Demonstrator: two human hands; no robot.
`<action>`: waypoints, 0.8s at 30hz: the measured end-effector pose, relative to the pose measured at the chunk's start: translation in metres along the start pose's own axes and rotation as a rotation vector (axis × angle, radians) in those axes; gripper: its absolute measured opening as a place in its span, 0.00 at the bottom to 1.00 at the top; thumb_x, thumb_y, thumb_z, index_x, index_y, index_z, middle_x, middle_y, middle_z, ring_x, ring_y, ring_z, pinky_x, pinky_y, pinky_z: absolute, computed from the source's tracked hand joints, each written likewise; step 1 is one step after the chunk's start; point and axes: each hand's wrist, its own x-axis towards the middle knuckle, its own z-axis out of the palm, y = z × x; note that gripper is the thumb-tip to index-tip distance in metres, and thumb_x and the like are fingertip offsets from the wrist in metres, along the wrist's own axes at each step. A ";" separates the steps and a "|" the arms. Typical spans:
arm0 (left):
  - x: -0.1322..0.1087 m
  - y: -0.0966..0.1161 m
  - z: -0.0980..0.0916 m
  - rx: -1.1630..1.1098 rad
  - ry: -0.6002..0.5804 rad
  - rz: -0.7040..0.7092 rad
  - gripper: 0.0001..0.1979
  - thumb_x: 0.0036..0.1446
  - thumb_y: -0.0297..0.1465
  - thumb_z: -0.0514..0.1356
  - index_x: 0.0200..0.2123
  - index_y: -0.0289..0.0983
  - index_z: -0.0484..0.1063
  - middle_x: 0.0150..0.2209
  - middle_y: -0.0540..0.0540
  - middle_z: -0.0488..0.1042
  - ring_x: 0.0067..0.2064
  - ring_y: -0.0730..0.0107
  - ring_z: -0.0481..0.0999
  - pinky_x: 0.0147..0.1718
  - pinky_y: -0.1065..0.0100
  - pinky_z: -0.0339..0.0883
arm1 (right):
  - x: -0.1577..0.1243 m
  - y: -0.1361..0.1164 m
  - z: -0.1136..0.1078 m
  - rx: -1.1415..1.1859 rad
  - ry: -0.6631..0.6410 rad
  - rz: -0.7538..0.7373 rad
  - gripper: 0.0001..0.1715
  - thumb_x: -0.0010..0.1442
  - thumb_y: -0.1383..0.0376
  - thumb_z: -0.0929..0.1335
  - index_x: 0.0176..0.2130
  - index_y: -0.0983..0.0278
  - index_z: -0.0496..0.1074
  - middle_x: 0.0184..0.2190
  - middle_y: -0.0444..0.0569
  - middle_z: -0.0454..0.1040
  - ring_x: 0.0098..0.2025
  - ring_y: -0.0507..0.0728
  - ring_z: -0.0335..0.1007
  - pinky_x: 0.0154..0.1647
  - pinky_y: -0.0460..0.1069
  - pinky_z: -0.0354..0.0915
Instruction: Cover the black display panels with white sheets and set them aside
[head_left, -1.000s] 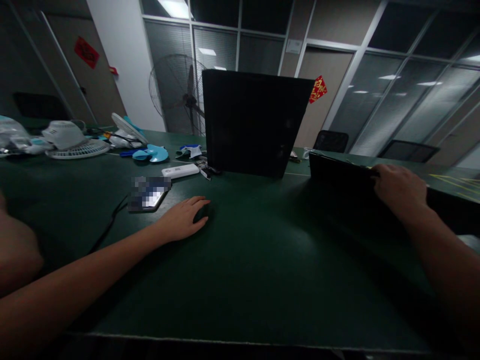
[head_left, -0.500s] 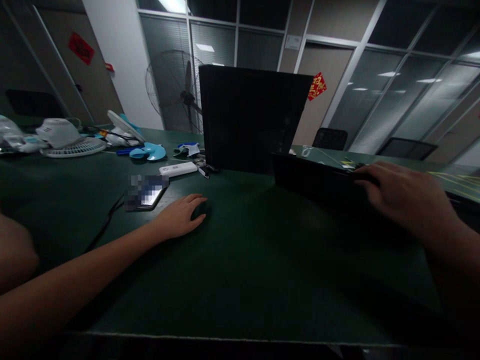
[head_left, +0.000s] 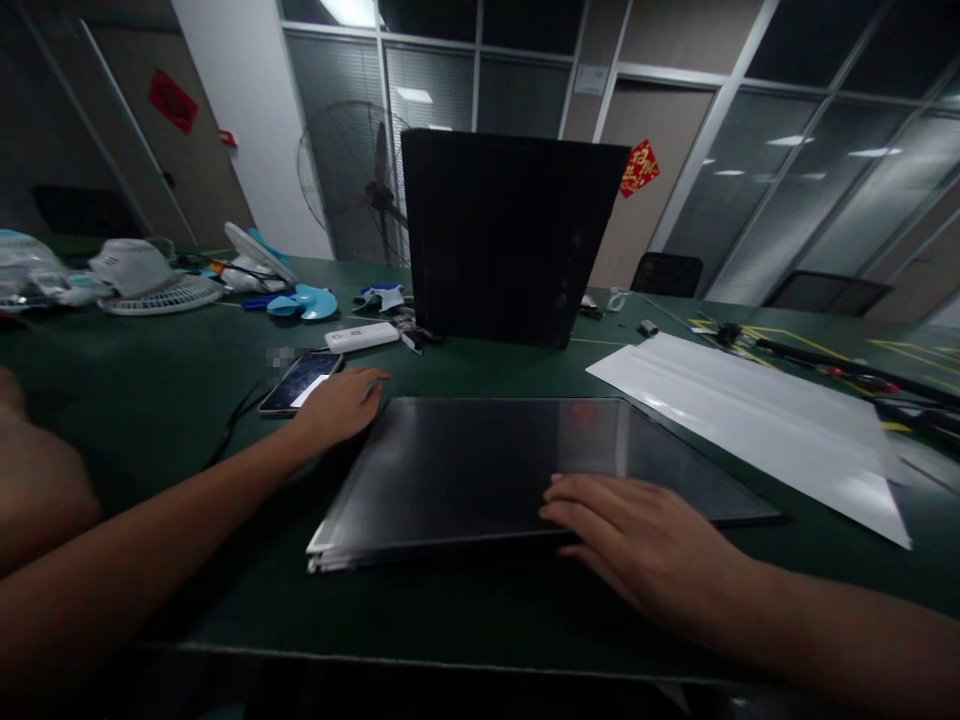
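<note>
A thin, dark, glossy screen panel (head_left: 465, 465) lies low over the green table in front of me, with pale layered edges showing at its near left corner. My right hand (head_left: 637, 540) is at its near edge, fingers over the top surface and thumb below the edge. Whatever the thumb touches underneath is hidden. Beside the panel's far left corner, my left hand (head_left: 341, 405) has its fingers stretched out and holds nothing. A phone (head_left: 300, 380) with a lit screen lies just left of that hand.
Behind the panel stands a large black box-like object (head_left: 517, 240). White sheets (head_left: 750, 420) lie to the right, near black rods (head_left: 832, 365). A white power bank (head_left: 362, 337), a blue fan blade (head_left: 304, 302) and white fan parts (head_left: 161, 293) sit at the left on the green table (head_left: 247, 600).
My right hand has moved left and toward me, bringing the dark panel from upright at the right to nearly flat in the middle. The white sheets now show. My left hand shifted slightly left.
</note>
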 end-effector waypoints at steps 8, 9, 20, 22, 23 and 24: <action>0.004 -0.013 -0.009 0.018 -0.138 -0.012 0.26 0.69 0.42 0.48 0.53 0.39 0.83 0.48 0.39 0.86 0.48 0.49 0.84 0.49 0.56 0.74 | 0.025 -0.001 0.045 0.470 -0.371 0.092 0.38 0.75 0.55 0.65 0.77 0.63 0.57 0.77 0.59 0.51 0.79 0.68 0.41 0.77 0.73 0.46; 0.002 -0.010 -0.008 0.035 -0.160 0.010 0.27 0.70 0.45 0.48 0.51 0.40 0.84 0.47 0.39 0.86 0.47 0.49 0.84 0.48 0.56 0.74 | 0.026 0.004 0.043 0.512 -0.367 0.091 0.37 0.75 0.55 0.64 0.77 0.61 0.57 0.77 0.58 0.51 0.79 0.67 0.42 0.77 0.72 0.47; -0.011 0.006 0.002 0.120 -0.267 0.189 0.52 0.61 0.69 0.49 0.66 0.32 0.74 0.74 0.29 0.59 0.74 0.34 0.60 0.70 0.41 0.55 | -0.049 0.232 0.094 -0.125 -0.136 0.715 0.37 0.72 0.52 0.64 0.71 0.71 0.66 0.75 0.68 0.56 0.77 0.74 0.47 0.73 0.73 0.52; -0.010 0.003 0.007 0.137 -0.314 0.164 0.59 0.56 0.72 0.50 0.74 0.32 0.62 0.77 0.29 0.52 0.76 0.33 0.53 0.72 0.41 0.49 | -0.072 0.264 0.105 -0.167 -0.307 0.971 0.38 0.74 0.51 0.59 0.71 0.70 0.65 0.73 0.71 0.58 0.76 0.78 0.51 0.69 0.75 0.56; -0.009 0.001 0.010 0.135 -0.332 0.152 0.61 0.55 0.73 0.50 0.76 0.33 0.57 0.78 0.30 0.49 0.77 0.33 0.50 0.72 0.41 0.47 | -0.081 0.275 0.109 -0.152 -0.362 1.036 0.38 0.75 0.50 0.58 0.70 0.71 0.66 0.70 0.73 0.63 0.72 0.78 0.58 0.66 0.74 0.61; -0.008 0.000 0.013 0.129 -0.344 0.140 0.61 0.56 0.73 0.49 0.77 0.34 0.53 0.78 0.31 0.47 0.78 0.34 0.48 0.73 0.42 0.46 | -0.087 0.283 0.111 -0.127 -0.404 1.080 0.39 0.75 0.49 0.56 0.70 0.71 0.67 0.67 0.73 0.68 0.68 0.77 0.65 0.63 0.71 0.65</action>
